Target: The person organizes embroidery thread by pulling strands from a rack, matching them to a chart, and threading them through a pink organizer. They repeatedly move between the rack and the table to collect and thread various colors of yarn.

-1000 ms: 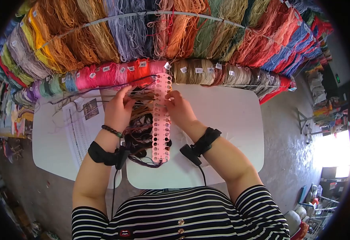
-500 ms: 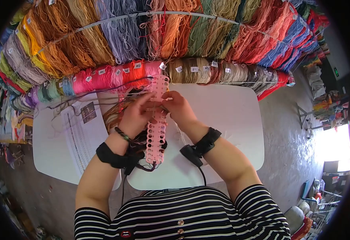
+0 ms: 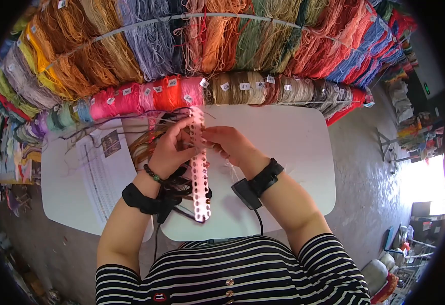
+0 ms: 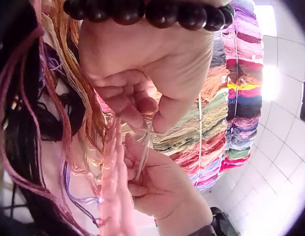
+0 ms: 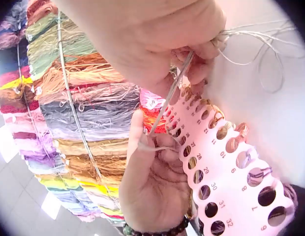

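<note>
A long pink thread card (image 3: 200, 195) with numbered holes along both edges stands between my hands, turned on its side, hanks knotted in its holes. With thumb and forefinger my left hand (image 3: 169, 152) pinches a pale thread (image 4: 144, 160) at the card's left side. My right hand (image 3: 235, 145) grips the same thread (image 5: 173, 91) on the right side, with loose ends trailing from its fingers. The thread runs taut between the two hands. Brown, dark and pink hanks (image 4: 29, 162) hang from the card beside the left hand.
Rows of tagged, coloured thread skeins (image 3: 146, 94) line the table's far edge. A printed sheet (image 3: 98, 175) with a small picture lies on the left of the white table (image 3: 283, 168). A cable runs from each wrist camera. Thread scraps lie near the right hand.
My left hand has moved right from the hanks to the card and now pinches the pale thread. The card has turned from flat-faced to edge-on and shifted slightly toward me.
</note>
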A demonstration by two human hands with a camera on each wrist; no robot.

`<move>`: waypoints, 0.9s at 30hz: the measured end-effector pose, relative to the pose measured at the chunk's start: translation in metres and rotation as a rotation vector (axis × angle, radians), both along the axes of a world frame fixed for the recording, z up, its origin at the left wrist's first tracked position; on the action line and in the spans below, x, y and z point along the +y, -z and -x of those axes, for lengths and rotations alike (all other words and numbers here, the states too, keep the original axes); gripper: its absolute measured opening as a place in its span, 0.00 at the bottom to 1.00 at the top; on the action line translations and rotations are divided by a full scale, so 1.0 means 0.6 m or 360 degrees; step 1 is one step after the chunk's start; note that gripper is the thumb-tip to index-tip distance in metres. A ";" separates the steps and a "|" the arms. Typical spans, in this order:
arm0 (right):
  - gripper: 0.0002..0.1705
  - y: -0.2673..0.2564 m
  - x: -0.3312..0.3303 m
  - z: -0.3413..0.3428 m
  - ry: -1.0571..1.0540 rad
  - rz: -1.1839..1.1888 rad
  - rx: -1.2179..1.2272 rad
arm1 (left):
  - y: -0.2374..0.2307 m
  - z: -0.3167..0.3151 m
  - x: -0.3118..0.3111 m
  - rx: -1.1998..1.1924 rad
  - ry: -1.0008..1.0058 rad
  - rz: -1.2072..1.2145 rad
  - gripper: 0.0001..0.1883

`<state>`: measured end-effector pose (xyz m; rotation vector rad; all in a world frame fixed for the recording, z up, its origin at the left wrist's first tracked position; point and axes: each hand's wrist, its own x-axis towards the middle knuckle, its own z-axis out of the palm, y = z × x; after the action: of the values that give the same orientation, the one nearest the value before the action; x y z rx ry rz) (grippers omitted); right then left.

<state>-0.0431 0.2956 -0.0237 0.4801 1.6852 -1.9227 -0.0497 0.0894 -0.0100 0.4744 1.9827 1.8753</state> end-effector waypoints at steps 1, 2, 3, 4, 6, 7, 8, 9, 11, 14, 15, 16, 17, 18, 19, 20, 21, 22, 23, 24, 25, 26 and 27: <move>0.21 -0.002 -0.003 0.002 -0.0048 0.0118 -0.0094 | -0.002 -0.004 0.003 -0.0046 -0.0014 -0.0101 0.40; 0.19 -0.004 -0.007 0.001 -0.0064 -0.0009 -0.0035 | -0.004 -0.009 0.006 -0.0092 -0.0024 -0.0203 0.40; 0.18 -0.007 -0.014 -0.001 -0.0078 -0.0138 0.0024 | -0.010 -0.013 0.005 -0.0065 -0.0018 -0.0163 0.39; 0.16 -0.012 -0.020 -0.003 -0.0091 -0.0268 0.0081 | -0.020 -0.018 0.005 -0.0040 -0.0013 -0.0123 0.39; 0.15 -0.012 -0.028 -0.011 -0.0028 -0.0427 0.0214 | -0.033 -0.026 0.004 0.0013 -0.0018 -0.0159 0.38; 0.15 -0.016 -0.030 -0.013 0.0003 -0.0507 0.0281 | -0.037 -0.029 0.004 0.0040 -0.0029 -0.0233 0.38; 0.15 -0.021 -0.030 -0.015 0.0002 -0.0235 0.0123 | -0.043 -0.032 0.005 0.0066 -0.0039 -0.0307 0.38; 0.15 -0.028 -0.028 -0.019 -0.0002 0.0037 -0.0036 | -0.051 -0.035 0.007 0.0032 -0.0031 -0.0383 0.39; 0.16 -0.029 -0.036 -0.027 0.0073 0.0542 -0.0157 | -0.076 -0.045 0.012 -0.0047 -0.0017 -0.0526 0.40; 0.16 -0.014 -0.048 -0.026 0.0243 0.0890 0.0031 | -0.086 -0.048 0.000 -0.0035 -0.0048 -0.0496 0.40; 0.17 -0.014 -0.039 -0.024 0.0257 0.0776 0.0123 | -0.081 -0.047 -0.010 -0.0017 -0.0123 -0.0542 0.40; 0.17 -0.015 -0.032 -0.024 0.0274 0.0661 0.0215 | -0.079 -0.042 -0.029 0.0063 -0.0133 -0.0417 0.40; 0.16 -0.050 -0.033 -0.034 0.0366 0.0724 0.0266 | -0.079 -0.039 -0.048 0.0205 -0.0222 -0.0282 0.39; 0.15 -0.046 -0.025 -0.034 0.0344 0.0533 0.0362 | -0.079 -0.038 -0.064 0.0346 -0.0310 -0.0147 0.37; 0.15 -0.042 -0.016 -0.032 0.0318 0.0341 0.0456 | -0.079 -0.037 -0.077 0.0477 -0.0410 0.0163 0.35; 0.15 -0.041 -0.013 -0.031 0.0291 0.0149 0.0549 | -0.081 -0.037 -0.089 0.0606 -0.0508 0.0473 0.33; 0.15 -0.040 -0.014 -0.035 0.0270 -0.0064 0.0607 | -0.083 -0.037 -0.098 0.0735 -0.0609 0.0786 0.32; 0.15 -0.051 -0.019 -0.043 0.0249 -0.0277 0.0663 | -0.083 -0.037 -0.104 0.0738 -0.0654 0.0711 0.29; 0.15 -0.058 -0.023 -0.048 0.0228 -0.0490 0.0717 | -0.083 -0.038 -0.108 0.0739 -0.0698 0.0635 0.27; 0.15 -0.054 -0.022 -0.047 0.0244 -0.0541 0.0776 | -0.084 -0.038 -0.115 0.0740 -0.0739 0.0559 0.24; 0.16 -0.044 -0.016 -0.045 0.0265 -0.0591 0.0834 | -0.091 -0.036 -0.137 0.0225 -0.0789 0.0243 0.19; 0.16 -0.036 -0.009 -0.044 0.0288 -0.0642 0.0891 | -0.090 -0.022 -0.182 -0.0018 -0.0767 -0.0139 0.18; 0.16 -0.034 -0.002 -0.043 0.0316 -0.0641 0.0868 | -0.088 -0.003 -0.234 -0.0263 -0.0732 -0.0521 0.17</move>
<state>-0.0173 0.2945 -0.0035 0.2870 2.4840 -1.9696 -0.0477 -0.0509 0.0431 -0.0690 1.7870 2.4449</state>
